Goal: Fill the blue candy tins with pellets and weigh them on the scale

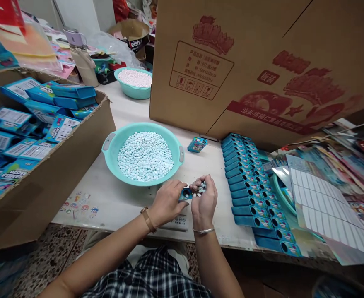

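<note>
This looks like a small packing workshop: a desk [113,203] crowded with basins of candy pellets [145,155], rows of little blue boxes [253,194], cartons of packets [29,136], a big printed shipping carton [262,62] and sticker sheets [324,207].

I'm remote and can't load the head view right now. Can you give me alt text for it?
The left hand holds a small blue box while the right hand cups pale pellets beside its opening. Behind them sits a teal basin of pellets; rows of open blue boxes lie to the right.
</note>
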`<action>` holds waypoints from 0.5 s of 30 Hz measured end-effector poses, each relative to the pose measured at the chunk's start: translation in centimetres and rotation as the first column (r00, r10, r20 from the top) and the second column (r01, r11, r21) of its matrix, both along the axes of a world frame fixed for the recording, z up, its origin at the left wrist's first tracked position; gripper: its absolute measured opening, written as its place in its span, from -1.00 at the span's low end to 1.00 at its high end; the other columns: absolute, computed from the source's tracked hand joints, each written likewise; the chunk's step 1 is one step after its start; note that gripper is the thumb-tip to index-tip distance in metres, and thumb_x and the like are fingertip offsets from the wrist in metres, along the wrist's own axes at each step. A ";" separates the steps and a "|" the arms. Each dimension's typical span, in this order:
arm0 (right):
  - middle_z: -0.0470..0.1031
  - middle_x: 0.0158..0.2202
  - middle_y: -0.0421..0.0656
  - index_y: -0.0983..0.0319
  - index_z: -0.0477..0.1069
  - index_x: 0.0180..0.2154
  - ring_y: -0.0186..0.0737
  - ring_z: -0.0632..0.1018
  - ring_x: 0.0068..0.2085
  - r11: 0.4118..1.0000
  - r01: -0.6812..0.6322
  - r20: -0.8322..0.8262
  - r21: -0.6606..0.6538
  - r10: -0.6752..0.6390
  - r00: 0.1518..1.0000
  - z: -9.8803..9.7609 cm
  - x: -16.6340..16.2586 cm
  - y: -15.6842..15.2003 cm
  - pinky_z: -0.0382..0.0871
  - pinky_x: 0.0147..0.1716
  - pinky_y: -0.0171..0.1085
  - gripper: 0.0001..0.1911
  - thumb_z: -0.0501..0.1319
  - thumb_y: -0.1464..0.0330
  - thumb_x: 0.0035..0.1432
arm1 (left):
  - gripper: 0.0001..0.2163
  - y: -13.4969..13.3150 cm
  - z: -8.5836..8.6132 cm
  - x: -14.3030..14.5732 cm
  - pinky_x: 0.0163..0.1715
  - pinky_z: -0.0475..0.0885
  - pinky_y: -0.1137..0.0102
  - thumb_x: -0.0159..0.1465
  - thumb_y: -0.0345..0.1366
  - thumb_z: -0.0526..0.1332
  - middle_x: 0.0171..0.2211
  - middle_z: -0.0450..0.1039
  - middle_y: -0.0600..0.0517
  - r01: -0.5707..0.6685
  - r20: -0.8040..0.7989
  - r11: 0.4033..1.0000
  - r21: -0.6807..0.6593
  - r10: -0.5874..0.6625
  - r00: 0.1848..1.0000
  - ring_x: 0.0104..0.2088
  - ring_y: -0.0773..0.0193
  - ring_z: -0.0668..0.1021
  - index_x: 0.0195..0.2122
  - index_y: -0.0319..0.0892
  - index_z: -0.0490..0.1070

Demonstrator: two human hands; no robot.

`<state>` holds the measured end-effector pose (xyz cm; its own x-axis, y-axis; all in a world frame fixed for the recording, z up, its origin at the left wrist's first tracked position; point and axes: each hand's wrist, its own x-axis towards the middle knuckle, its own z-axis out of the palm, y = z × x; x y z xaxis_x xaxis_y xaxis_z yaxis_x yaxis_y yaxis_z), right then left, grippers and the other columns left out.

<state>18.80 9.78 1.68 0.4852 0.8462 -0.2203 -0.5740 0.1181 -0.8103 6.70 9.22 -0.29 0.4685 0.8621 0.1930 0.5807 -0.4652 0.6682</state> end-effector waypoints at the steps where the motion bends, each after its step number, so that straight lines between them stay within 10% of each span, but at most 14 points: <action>1: 0.27 -0.55 -0.31 0.23 0.32 -0.44 -0.42 0.31 -0.53 1.000 0.000 0.026 0.011 0.000 1.000 -0.1 -0.1 0.0 0.26 -0.51 -0.39 -0.74 0.24 0.21 0.18 | -0.65 0.0 0.0 0.1 -0.04 0.43 0.18 0.17 -0.32 0.32 -0.11 0.45 -0.03 -0.002 -0.002 1.000 -0.004 0.002 1.000 -0.04 0.07 0.47 -0.01 -0.12 0.35; 15: 0.21 -0.58 -0.35 0.21 0.32 -0.46 -0.44 0.29 -0.55 0.996 -0.081 0.136 0.045 0.074 0.988 0.4 -0.5 -0.4 0.31 -0.43 -0.36 -0.71 0.24 0.17 0.18 | -0.68 0.0 -0.3 0.2 -0.07 0.42 0.20 0.21 -0.34 0.28 -0.14 0.46 -0.04 -0.020 0.054 1.000 -0.014 0.021 0.998 -0.07 0.08 0.48 0.00 -0.11 0.36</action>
<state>18.25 9.35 2.08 0.4399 0.8908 -0.1138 -0.4698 0.1203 -0.8745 6.90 9.21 -0.62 0.4398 0.8740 0.2064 0.5525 -0.4445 0.7050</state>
